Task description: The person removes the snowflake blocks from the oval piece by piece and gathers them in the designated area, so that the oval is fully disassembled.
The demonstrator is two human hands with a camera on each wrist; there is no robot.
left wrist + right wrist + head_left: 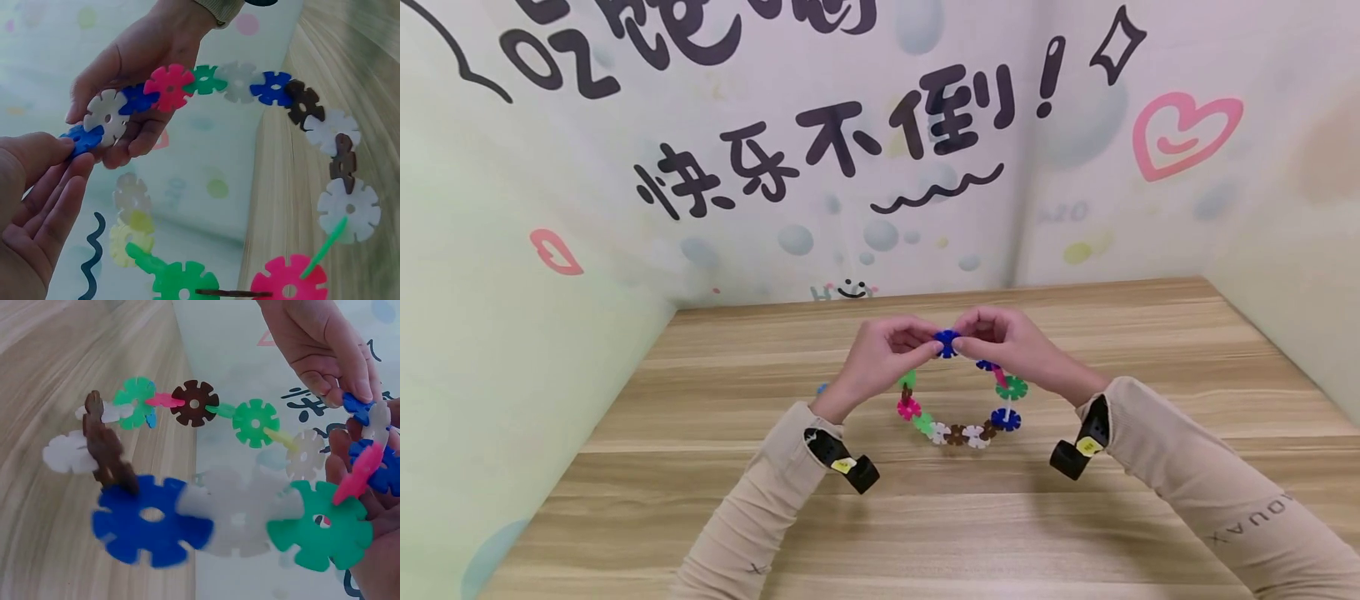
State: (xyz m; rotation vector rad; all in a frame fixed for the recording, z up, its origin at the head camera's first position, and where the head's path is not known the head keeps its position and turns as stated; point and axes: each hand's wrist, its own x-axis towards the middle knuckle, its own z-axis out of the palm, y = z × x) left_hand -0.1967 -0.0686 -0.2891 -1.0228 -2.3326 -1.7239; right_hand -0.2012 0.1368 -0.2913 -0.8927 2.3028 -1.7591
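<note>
Both hands hold up a looped chain of slotted plastic snowflake discs over the table. My left hand (880,354) pinches the blue end disc (82,140) between thumb and fingers. Close beside it, my right hand (1003,337) grips the chain at the white disc (106,117), which is slotted into that blue one. From there the chain runs through a pink disc (169,87), a green disc (322,525) and several more. A pale disc (132,192) at the other end hangs below the hands, with a gap between it and the blue end disc.
Under the chain is a wood-grain table (955,533). Behind it hangs a printed backdrop (850,242) with black lettering, and pale panels stand at both sides. A small blue piece (822,388) shows partly behind the left wrist.
</note>
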